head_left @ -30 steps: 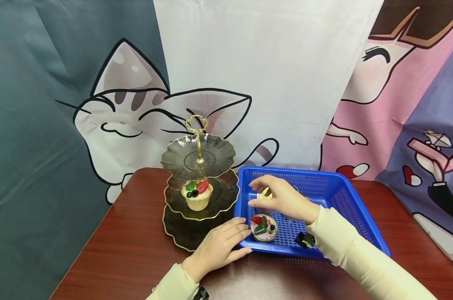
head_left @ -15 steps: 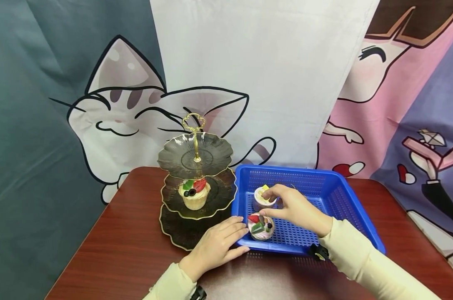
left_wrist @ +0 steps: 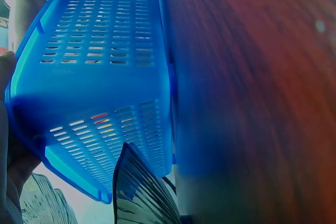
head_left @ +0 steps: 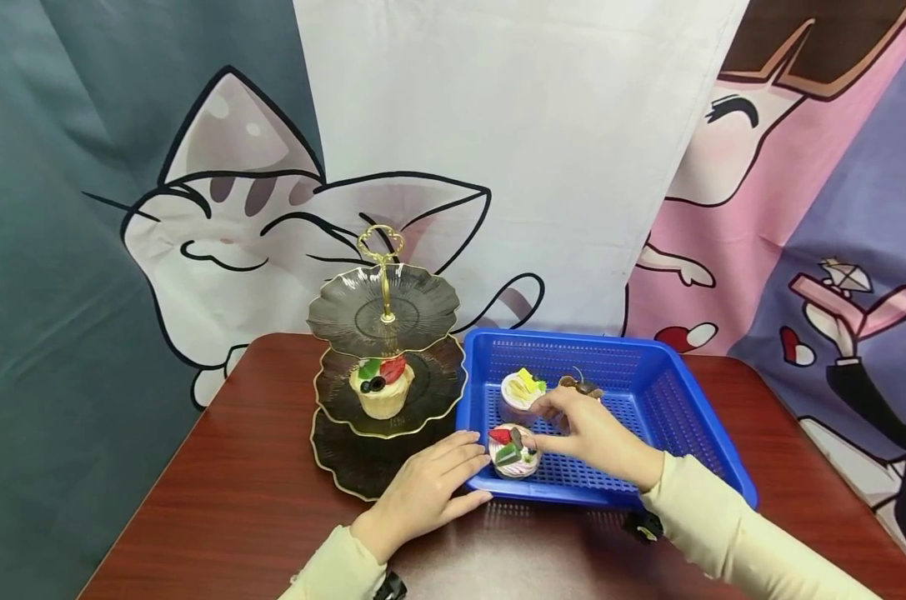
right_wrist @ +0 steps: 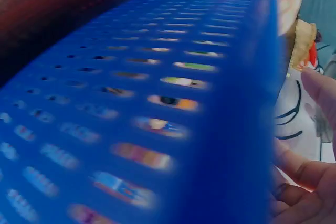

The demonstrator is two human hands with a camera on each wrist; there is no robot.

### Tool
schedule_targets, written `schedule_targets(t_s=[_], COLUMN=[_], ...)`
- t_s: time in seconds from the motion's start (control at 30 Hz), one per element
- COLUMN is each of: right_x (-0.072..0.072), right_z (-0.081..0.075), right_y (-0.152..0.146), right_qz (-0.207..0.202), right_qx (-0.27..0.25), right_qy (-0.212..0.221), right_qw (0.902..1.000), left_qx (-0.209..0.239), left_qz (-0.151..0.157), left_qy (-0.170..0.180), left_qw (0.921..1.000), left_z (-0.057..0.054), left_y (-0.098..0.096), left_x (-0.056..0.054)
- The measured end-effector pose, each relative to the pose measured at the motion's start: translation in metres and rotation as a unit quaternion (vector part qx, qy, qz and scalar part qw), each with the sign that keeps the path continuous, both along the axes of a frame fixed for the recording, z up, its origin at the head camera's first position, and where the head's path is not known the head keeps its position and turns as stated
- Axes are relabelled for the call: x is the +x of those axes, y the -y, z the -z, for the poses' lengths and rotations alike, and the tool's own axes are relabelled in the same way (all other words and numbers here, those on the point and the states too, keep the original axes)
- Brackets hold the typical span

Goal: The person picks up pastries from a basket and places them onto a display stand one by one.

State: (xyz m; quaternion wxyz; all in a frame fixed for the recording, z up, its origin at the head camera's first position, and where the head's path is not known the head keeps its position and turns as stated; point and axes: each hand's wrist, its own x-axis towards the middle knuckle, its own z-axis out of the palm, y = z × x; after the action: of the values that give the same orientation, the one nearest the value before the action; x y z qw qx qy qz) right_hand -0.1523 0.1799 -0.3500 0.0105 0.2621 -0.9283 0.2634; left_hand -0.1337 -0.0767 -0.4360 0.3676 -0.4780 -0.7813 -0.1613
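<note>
My left hand (head_left: 426,487) rests on the near left corner of the blue plastic basket (head_left: 558,493), its fingers extended over the rim. Inside the basket, my right hand (head_left: 603,437) hovers at a cupcake with strawberry and green fruit topping (head_left: 514,454). Its thumb is at that cupcake's right side; the other fingers are bent behind it, spread from the thumb, and I see no grip. Behind sits a yellow-topped cupcake (head_left: 518,392). A brown-topped cake (head_left: 582,387) is partly hidden by the right hand. In the right wrist view, the basket wall (right_wrist: 231,129) hides the cupcakes.
Left of the basket stands a three-tier dark stand (head_left: 351,308) with gold rims and a gold handle. A cupcake with red and green topping (head_left: 381,396) sits on its middle tier. The reddish wooden table (head_left: 220,467) meets a cartoon backdrop (head_left: 528,167) at the back.
My right hand has drawn back from the yellow-topped cupcake toward the strawberry-topped one, uncovering the yellow one and part of the brown one. The left hand stays on the basket rim.
</note>
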Motion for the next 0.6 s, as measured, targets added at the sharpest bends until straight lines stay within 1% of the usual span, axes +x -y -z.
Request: schedule_targets(t_s=[0.1, 0.27, 0.43, 0.6], right_x=[0.0, -0.002, -0.005, -0.008], right_z=[0.007, 0.02, 0.033, 0.039], right_y=[0.0, 0.001, 0.002, 0.003], right_qz=[-0.006, -0.022, -0.012, -0.006], right_qx=[-0.006, -0.001, 0.022, 0.035], right_qy=[-0.003, -0.016, -0.016, -0.012], right_qw=[1.0, 0.9996, 0.9996, 0.9993], left_qx=[-0.001, 0.001, 0.0, 0.0], left_qz=[-0.001, -0.004, -0.003, 0.0], left_qy=[0.002, 0.007, 0.011, 0.008], left_qw=[1.0, 1.0, 0.9999, 1.0], left_z=[0.0, 0.0, -0.001, -0.001], left_y=[0.0, 0.001, 0.001, 0.001], left_x=[0.0, 0.001, 0.002, 0.001])
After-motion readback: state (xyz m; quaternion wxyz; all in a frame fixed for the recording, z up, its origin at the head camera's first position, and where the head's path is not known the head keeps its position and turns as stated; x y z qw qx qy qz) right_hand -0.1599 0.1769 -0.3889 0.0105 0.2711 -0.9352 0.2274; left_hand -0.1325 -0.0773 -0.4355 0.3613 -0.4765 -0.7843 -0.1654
